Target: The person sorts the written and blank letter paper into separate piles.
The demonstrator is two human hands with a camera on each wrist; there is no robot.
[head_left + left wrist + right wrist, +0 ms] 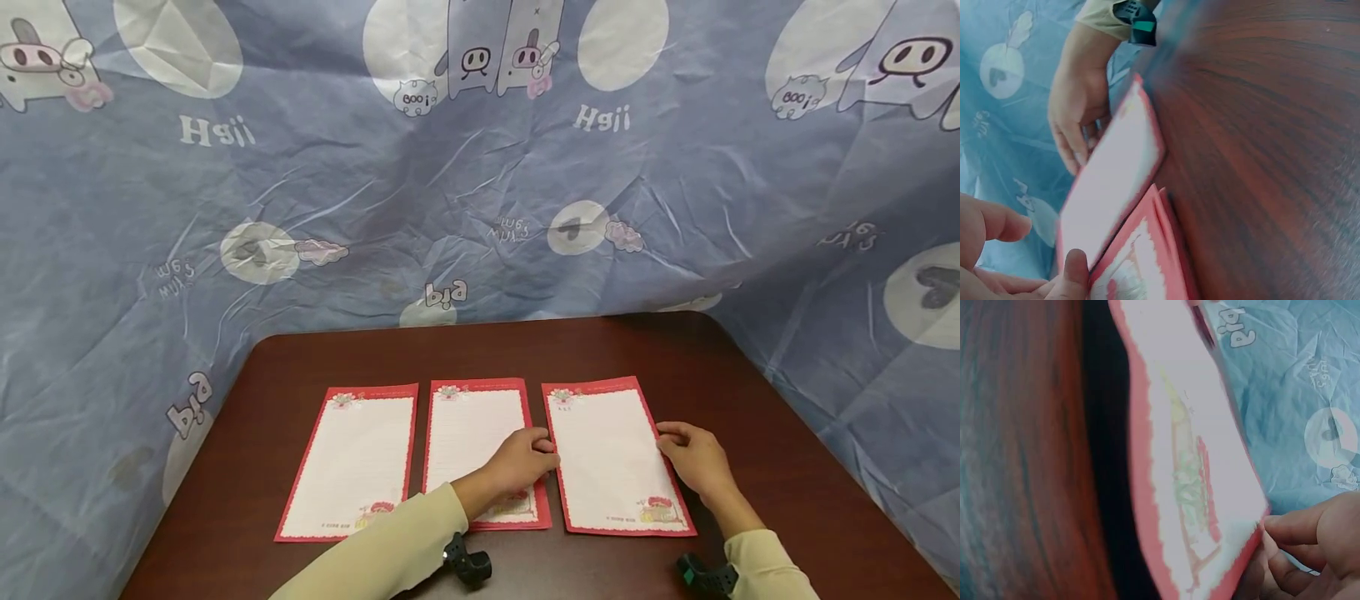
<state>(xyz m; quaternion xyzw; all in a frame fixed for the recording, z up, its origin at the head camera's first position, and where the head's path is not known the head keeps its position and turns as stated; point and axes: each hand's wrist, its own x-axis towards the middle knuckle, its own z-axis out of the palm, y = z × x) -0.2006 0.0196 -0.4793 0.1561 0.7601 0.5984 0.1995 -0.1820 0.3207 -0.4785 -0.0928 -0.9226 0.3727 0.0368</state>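
Three red-bordered sheets of letter paper stand in a row across the table. At the right, one sheet of letter paper (611, 458) has small writing near its top left and a printed cartoon in its lower right corner. My right hand (697, 458) pinches its right edge between thumb and fingers, as the right wrist view shows close up. My left hand (517, 462) reaches over the middle letter paper (472, 425) and holds the right sheet's left edge with its fingertips. In the left wrist view, the middle paper (1141, 250) shows several layers at its edge.
Another red-bordered sheet (360, 458) lies at the left, partly behind my left sleeve. Everything rests on a dark brown table (480, 350) with rounded far corners. A blue printed cloth (420, 183) hangs behind and beside it. Each wrist wears a black strap device (468, 562).
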